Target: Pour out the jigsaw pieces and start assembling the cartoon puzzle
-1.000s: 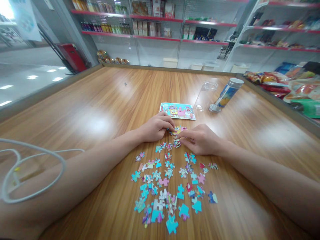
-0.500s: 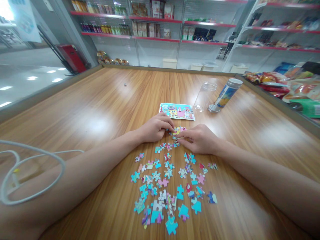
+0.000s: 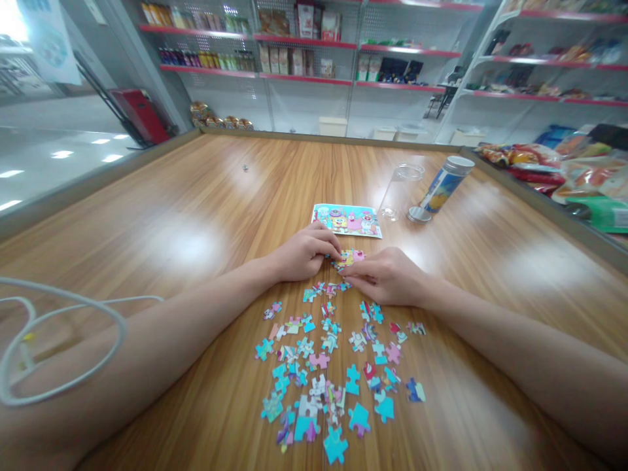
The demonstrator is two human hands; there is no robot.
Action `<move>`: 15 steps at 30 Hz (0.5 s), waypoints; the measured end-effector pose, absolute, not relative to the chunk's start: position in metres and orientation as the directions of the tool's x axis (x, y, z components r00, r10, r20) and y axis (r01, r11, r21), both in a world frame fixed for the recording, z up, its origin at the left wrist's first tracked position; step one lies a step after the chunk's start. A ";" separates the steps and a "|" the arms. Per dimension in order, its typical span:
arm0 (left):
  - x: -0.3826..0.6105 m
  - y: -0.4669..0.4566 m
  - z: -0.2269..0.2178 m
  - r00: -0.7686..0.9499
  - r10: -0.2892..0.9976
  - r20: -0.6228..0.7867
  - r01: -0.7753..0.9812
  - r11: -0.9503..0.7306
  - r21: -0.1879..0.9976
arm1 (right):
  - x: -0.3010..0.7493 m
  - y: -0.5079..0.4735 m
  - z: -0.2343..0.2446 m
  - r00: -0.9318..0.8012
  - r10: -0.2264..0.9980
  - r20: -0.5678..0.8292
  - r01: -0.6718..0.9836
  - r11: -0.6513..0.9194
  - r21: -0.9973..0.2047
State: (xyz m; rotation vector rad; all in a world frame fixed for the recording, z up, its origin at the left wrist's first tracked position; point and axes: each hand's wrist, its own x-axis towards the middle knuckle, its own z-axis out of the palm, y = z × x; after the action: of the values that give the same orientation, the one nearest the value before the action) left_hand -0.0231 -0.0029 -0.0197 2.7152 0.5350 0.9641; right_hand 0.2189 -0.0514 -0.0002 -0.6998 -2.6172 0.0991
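Note:
Both of my hands rest on a wooden table, fingertips meeting over a small joined cluster of puzzle pieces. My left hand is curled, its fingers pinching at the cluster's left edge. My right hand is also closed in a pinch, pressing on pieces at the cluster's near right side. Several loose puzzle pieces, mostly teal and pink, lie scattered on the table nearer to me. A printed reference picture lies flat just beyond my hands.
A clear jar and a printed canister with a small metal lid stand at the back right. A white cable loops over my left forearm. Snack bags pile beyond the right rim. Store shelves line the back.
My right hand has slid slightly left and closer to the cluster; the left hand has barely moved. The view shifted a little.

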 end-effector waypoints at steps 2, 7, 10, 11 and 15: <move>-0.023 -0.003 -0.020 0.722 0.401 0.564 0.264 -0.913 0.312 | 0.218 -0.052 -0.001 -0.762 0.522 0.383 0.480 0.852 -0.207; -0.023 -0.003 -0.018 0.725 0.403 0.559 0.264 -0.912 0.314 | 0.215 -0.052 -0.003 -0.702 0.604 0.378 0.553 0.796 -0.245; -0.023 -0.003 -0.018 0.726 0.412 0.551 0.272 -0.908 0.319 | 0.215 -0.052 -0.004 -0.684 0.616 0.391 0.558 0.787 -0.263; -0.023 -0.004 -0.017 0.725 0.415 0.549 0.275 -0.906 0.321 | 0.215 -0.052 -0.003 -0.675 0.622 0.397 0.559 0.782 -0.275; -0.023 -0.004 -0.017 0.726 0.418 0.546 0.276 -0.904 0.326 | 0.217 -0.051 -0.002 -0.626 0.655 0.424 0.578 0.754 -0.311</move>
State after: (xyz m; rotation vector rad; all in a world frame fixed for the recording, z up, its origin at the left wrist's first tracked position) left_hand -0.0228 -0.0037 -0.0172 2.7074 0.5526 0.9360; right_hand 0.2166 -0.0508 -0.0019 -0.9272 -2.4304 0.1960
